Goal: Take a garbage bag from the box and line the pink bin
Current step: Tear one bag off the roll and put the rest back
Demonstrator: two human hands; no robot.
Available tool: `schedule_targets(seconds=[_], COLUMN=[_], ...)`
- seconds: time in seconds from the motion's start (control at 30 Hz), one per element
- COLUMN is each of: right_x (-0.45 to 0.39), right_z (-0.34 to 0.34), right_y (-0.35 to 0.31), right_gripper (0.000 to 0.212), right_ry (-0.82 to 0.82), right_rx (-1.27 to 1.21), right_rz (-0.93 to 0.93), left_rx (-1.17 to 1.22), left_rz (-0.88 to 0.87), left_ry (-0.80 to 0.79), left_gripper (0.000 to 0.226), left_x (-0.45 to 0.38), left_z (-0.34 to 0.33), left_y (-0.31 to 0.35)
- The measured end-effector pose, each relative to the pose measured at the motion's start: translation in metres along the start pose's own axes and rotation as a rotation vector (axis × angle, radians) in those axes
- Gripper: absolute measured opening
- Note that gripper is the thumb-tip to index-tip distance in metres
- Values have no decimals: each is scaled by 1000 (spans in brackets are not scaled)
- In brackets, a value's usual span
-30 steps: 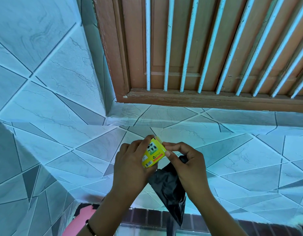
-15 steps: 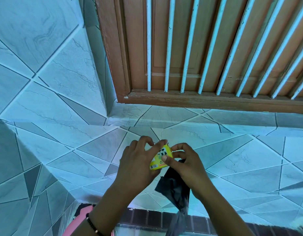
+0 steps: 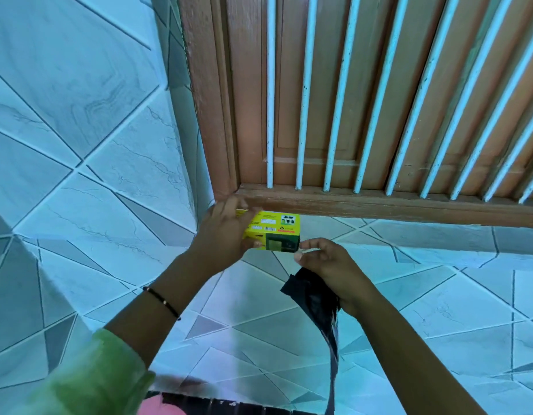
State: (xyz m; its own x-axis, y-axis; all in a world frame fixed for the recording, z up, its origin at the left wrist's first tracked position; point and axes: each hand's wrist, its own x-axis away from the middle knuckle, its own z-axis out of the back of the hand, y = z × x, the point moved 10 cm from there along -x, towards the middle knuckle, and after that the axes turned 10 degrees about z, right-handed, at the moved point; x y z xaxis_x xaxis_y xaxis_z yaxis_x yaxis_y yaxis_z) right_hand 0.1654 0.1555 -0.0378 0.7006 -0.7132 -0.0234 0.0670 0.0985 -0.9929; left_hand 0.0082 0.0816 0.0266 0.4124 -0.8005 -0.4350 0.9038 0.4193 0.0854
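A small yellow-green garbage bag box (image 3: 274, 233) is up at the tiled ledge, just below the wooden window frame. My left hand (image 3: 223, 235) grips its left end. My right hand (image 3: 328, 265) is just right of the box, fingertips touching its lower right corner, and holds a folded black garbage bag (image 3: 317, 298) that hangs down toward the bottom edge. A sliver of the pink bin (image 3: 160, 407) shows at the bottom edge, mostly hidden.
A brown wooden window frame (image 3: 379, 205) with white vertical bars fills the upper right. Pale tiled wall (image 3: 79, 145) stands at the left, and a tiled ledge (image 3: 409, 235) runs under the window. A dark strip (image 3: 229, 404) lies along the bottom.
Both hands rose with the box toward the window ledge. The box turned so its long side faces me. The right hand kept the black bag, and its fingers now only touch the box.
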Motion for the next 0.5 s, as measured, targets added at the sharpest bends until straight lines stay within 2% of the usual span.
schedule_targets(seconds=[0.1,0.27,0.4,0.5], right_x=[-15,-27,-33,-37], right_z=[-8,-10,-3,-7], right_y=[-6,-4,0,2], right_gripper=[23,2,3,7], right_ry=[-13,19,69,41], right_rx=[-8,-47,-44,-113], right_rz=[4,14,26,10], left_rx=[-78,-204,-255,-262], left_rz=[72,140,209,250], left_ry=[-135,-98,-94,-106], left_gripper=[66,67,67,69], left_x=[-24,-43,-49,-48], left_z=[-20,-26,-27,-27], left_y=[-18,-34,-47,-47])
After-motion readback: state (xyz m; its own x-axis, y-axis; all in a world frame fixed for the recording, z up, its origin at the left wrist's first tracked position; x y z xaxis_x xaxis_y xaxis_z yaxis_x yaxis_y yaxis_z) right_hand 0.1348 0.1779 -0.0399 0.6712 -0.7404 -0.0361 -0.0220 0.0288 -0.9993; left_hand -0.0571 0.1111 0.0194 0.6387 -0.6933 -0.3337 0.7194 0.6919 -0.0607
